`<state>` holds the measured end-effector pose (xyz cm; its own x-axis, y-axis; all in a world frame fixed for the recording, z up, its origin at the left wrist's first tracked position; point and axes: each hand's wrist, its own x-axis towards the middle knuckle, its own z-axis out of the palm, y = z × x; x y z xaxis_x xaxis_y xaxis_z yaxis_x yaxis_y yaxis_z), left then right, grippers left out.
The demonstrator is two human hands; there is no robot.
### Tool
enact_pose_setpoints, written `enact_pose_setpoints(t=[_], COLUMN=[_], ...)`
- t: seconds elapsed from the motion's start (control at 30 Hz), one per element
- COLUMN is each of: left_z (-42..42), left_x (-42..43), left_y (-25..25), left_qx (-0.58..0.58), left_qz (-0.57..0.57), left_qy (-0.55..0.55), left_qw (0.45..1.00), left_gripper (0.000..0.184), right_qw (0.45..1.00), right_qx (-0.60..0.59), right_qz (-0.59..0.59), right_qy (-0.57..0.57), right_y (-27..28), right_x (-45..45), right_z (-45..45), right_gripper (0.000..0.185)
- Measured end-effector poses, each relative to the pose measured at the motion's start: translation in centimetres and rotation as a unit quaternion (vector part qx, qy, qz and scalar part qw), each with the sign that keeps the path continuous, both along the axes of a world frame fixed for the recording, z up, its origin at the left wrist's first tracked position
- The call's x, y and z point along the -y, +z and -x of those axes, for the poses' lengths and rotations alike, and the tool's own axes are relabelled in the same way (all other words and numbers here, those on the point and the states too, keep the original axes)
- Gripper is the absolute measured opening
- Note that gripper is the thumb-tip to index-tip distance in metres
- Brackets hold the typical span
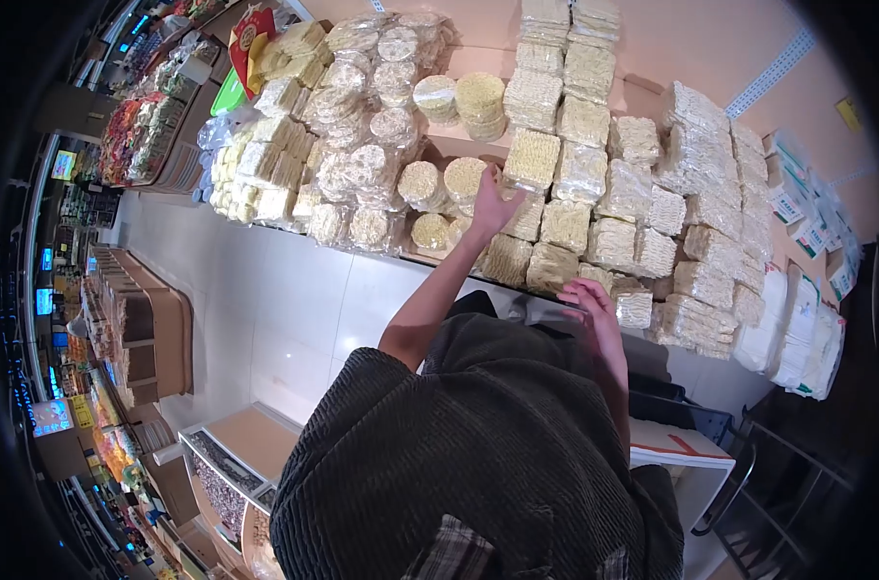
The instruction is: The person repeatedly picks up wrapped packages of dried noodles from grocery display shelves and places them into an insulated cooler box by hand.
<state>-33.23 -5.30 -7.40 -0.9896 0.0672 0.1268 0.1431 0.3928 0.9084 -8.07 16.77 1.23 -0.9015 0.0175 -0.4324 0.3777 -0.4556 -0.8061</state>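
Observation:
My left hand [495,205] reaches over the front rows of the display, thumb spread away from the fingers. Its fingertips are at the right side of a stack of round dried noodle cakes [465,178]; whether they touch it I cannot tell. Just beyond and to the right stands a tall stack of square noodle cakes in clear wrap [533,157]. Lower down, my right hand [591,302] hovers by the front edge with loosely bent, parted fingers and nothing visible in it. Nearest to it are wrapped square noodle packs [552,267].
Bagged round noodle cakes [370,169] pile up at the left. More wrapped noodle blocks [707,232] and white packages [797,324] fill the right end. A cart with a metal frame [749,474] stands at lower right, and cardboard display bins [154,324] at left.

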Motion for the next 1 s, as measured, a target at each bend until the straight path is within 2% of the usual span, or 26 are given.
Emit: enact_pose_setpoints(t=[0.13,0.3,0.4,0.5,0.7,0.77,1.0], left_z=[-2.0,-7.3,-11.0,-14.1,-21.5,-23.5,-29.6], left_x=[1.8,4.9,7.7,10.8,15.0,15.5,13.6], left_y=[-0.9,-0.5,-0.3,-3.5,-4.2,-6.3,-8.2], left_qx=[-0.003,0.039,0.096,0.112,0.202,0.226,0.236], left_qz=[0.009,-0.089,-0.082,-0.118,-0.128,-0.141,-0.142], left_qy=[-0.001,-0.024,0.0,-0.003,-0.011,-0.014,-0.082], left_qw=[1.0,0.995,0.992,0.987,0.971,0.964,0.958], left_gripper=[0.093,0.081,0.078,0.076,0.07,0.07,0.065], right_qw=[1.0,1.0,1.0,1.0,0.999,0.997,0.973], right_qx=[0.004,0.014,0.015,0.011,0.053,0.067,0.066], right_qz=[0.001,-0.005,0.006,0.0,0.003,0.008,0.001], right_qy=[-0.028,-0.027,-0.008,0.003,-0.011,-0.045,-0.22], right_y=[0.1,-1.3,-1.8,-1.6,-0.1,-0.1,0.1], right_x=[0.3,2.3,4.9,8.1,12.9,13.6,11.7], right_z=[-1.3,-3.1,-4.4,-6.2,-11.8,-14.3,-23.9], right_gripper=[0.032,0.032,0.032,0.031,0.027,0.026,0.018])
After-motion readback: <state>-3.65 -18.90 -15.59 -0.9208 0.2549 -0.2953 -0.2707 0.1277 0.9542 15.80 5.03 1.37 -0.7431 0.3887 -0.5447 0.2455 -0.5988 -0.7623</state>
